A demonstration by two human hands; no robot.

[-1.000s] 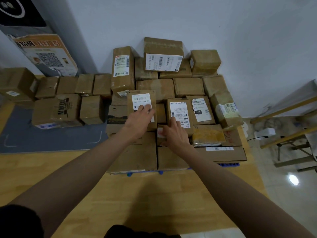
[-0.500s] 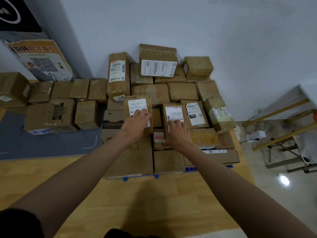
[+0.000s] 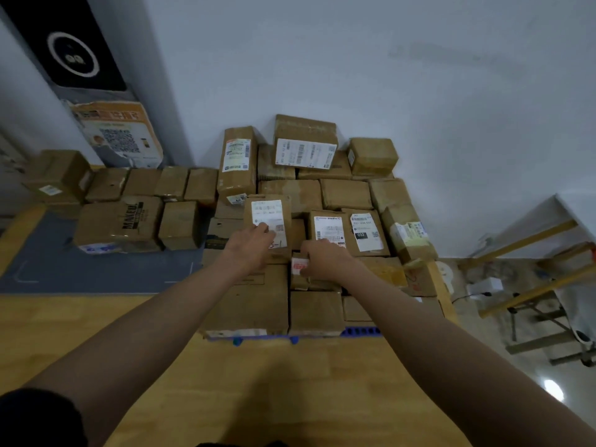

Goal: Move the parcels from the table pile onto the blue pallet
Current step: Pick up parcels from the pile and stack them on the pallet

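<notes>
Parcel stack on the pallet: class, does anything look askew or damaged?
Yes. The tall parcel at the back left stands on end and leans, unlike its flat neighbours. The far-right parcel sits tilted, with its label crumpled.

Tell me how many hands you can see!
2. The left hand rests on the white-labelled parcel; the right hand touches the red-stamped parcel beside it. None look hidden.

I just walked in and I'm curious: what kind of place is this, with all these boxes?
Probably a parcel sorting or storage room: taped cardboard parcels with barcode labels are stacked on a blue pallet against a bare wall.
</notes>
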